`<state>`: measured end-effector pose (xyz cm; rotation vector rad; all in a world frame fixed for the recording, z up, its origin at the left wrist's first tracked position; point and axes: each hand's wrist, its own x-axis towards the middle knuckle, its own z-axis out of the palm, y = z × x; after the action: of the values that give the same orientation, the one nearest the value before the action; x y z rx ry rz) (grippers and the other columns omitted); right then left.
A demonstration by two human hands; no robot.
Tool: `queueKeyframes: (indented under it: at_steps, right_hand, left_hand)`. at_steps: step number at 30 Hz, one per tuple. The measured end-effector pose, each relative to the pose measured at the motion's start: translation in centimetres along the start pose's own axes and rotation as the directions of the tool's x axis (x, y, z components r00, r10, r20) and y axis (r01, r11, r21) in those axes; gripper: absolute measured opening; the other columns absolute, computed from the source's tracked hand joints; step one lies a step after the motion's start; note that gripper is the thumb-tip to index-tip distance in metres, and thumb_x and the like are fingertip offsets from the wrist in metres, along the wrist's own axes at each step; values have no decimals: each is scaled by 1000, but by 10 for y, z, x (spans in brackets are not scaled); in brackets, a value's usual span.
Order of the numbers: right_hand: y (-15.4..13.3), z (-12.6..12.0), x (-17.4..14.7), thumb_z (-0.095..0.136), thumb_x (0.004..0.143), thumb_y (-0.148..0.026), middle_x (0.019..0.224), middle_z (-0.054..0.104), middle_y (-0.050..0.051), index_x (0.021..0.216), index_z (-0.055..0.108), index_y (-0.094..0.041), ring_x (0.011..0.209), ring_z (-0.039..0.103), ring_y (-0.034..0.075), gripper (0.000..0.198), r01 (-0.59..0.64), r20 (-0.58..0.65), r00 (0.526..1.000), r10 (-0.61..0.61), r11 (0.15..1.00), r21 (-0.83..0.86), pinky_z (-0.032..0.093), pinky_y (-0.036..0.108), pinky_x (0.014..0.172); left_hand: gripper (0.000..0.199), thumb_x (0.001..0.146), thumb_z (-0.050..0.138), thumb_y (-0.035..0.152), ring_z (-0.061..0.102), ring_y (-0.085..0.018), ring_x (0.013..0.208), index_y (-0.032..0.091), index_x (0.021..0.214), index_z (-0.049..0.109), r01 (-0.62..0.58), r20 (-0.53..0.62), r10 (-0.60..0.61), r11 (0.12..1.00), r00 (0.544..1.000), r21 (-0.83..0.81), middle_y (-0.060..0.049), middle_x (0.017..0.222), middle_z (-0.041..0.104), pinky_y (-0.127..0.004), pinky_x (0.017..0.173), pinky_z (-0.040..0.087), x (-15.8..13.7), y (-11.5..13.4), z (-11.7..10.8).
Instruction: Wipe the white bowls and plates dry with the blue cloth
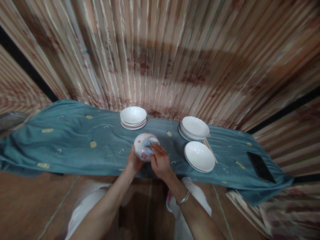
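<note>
A white bowl [140, 141] with red markings is held near the front middle of the cloth-covered table. My left hand [134, 162] grips its lower left side, thumb along the rim area. My right hand [161, 162] is closed on a small light-blue cloth [148, 150], which it presses against the bowl. Part of the bowl is covered by the right hand's fingers, and the cloth's full shape is hidden. Beyond the held bowl stands a stack of white dishes [133, 115] with some red rims.
To the right are a taller stack of white plates [195, 126] and a lower stack [199, 156], with chopsticks [209, 149] beside them. A black phone-like slab [260, 166] lies farther right. A teal cloth [75, 143] covers the table; a pleated curtain [155, 60] hangs behind.
</note>
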<state>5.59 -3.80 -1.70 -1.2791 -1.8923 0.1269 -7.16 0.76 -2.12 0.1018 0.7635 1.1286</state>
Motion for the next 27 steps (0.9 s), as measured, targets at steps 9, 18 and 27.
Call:
queueKeyframes:
  at_steps: [9, 18, 27]
  right_hand:
    - [2, -15, -5, 42, 90, -15, 126, 68, 10, 121, 67, -20, 125, 58, 23, 41, -23, -75, 997, 23, 1000, 3, 47, 44, 109]
    - [0, -7, 10, 43, 90, -16, 146, 52, 13, 134, 58, -14, 145, 33, 28, 46, 49, 26, 999, -45, 984, -172, 30, 52, 120]
    - [23, -9, 17, 35, 97, -28, 141, 58, 15, 135, 56, -14, 134, 49, 25, 46, -231, -121, 964, 236, 971, 52, 36, 47, 117]
  left_hand:
    - [50, 100, 36, 42, 68, -27, 108, 13, 136, 56, -39, 33, 38, 998, 999, 48, -11, 107, 75, -42, 100, 52, 1, 0, 7]
    - [46, 96, 47, 39, 70, -24, 101, 12, 131, 60, -64, 66, 57, 992, 996, 107, -11, 108, 75, -34, 93, 55, 3, -6, 5]
    - [48, 97, 45, 39, 64, -29, 119, 9, 132, 57, -137, 74, 127, 979, 989, 152, -16, 121, 72, -43, 104, 50, 1, -9, 11]
